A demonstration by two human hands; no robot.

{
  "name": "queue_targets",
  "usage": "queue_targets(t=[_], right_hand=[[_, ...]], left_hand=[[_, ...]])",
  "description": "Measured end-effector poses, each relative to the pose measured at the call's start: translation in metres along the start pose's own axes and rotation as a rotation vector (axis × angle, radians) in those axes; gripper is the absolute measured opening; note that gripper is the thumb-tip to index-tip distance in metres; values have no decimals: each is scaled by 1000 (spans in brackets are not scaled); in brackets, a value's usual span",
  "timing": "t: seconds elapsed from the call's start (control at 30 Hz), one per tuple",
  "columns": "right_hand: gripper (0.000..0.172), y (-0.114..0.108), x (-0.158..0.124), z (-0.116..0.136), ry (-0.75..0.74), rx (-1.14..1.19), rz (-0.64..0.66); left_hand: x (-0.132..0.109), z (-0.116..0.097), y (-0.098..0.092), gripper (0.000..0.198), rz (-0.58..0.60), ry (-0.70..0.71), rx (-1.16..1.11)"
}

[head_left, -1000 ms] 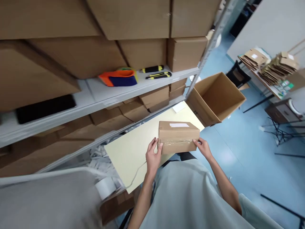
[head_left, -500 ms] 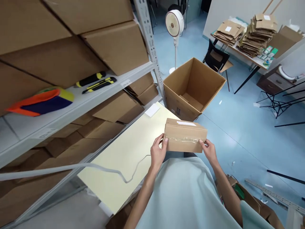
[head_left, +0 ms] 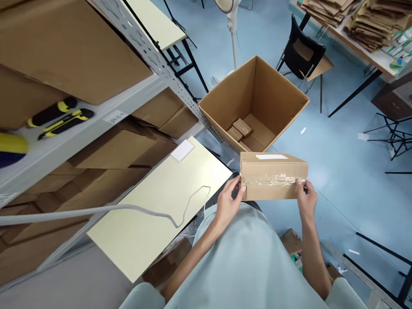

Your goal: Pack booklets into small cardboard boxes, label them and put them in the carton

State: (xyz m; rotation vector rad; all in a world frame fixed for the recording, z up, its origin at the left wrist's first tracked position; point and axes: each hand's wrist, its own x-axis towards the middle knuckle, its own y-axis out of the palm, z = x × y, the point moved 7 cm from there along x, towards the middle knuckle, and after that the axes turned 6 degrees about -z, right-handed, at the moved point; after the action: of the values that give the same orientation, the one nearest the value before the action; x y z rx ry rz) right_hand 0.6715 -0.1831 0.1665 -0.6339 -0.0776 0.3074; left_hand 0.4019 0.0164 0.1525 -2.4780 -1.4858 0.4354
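Note:
A small cardboard box (head_left: pixel 273 189), with clear tape across its side and a white label on top, is held up in front of my body. My left hand (head_left: pixel 229 201) grips its left end, thumb on the near face. On the right end, my right hand (head_left: pixel 306 201) pinches the box between thumb and fingers. Just beyond it stands a large open carton (head_left: pixel 280 92), with several small cardboard boxes (head_left: pixel 242 127) lying at its bottom. The held box overlaps the carton's near edge in view but is outside it.
At left, a metal shelf (head_left: pixel 138 101) holds large cartons and box cutters (head_left: pixel 66 122). Beside me is a pale yellow tabletop (head_left: pixel 144 240) with a white card (head_left: pixel 182 150) and a cable (head_left: pixel 135 207). A black chair (head_left: pixel 302 51) and a table with flattened cardboard (head_left: pixel 376 25) stand beyond.
I have turned and moved towards the large carton, carrying the small box along in both hands. More of the carton's inside now shows, including the small boxes at its bottom.

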Motion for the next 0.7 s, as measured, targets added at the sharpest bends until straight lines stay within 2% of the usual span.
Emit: queue_targets(t=[0.1,0.23,0.3,0.37,0.47,0.53,0.6,0.7], right_hand=[[54,-11,36,25,-60,-29,-111],[50,-22,70,70,-158,-73,-260],[48,-17,87,94,-205,-93,-283],[47,-1,106,115,-243,-94,-265],[45,42,143,131,-265,-55,-183],[43,84,174,127,-246,-13,-86],[41,136,208,110,-199,53,37],[40,232,255,66,-89,203,236]], left_hand=[[29,-26,14,44,23,59,-17],[80,-58,30,46,41,153,-59],[110,-68,36,48,37,190,-71],[141,-72,38,50,11,212,-62],[188,-69,35,55,-50,202,-14],[219,-62,30,57,-107,174,25],[253,-52,24,60,-178,150,67],[310,-30,25,65,-276,130,135]])
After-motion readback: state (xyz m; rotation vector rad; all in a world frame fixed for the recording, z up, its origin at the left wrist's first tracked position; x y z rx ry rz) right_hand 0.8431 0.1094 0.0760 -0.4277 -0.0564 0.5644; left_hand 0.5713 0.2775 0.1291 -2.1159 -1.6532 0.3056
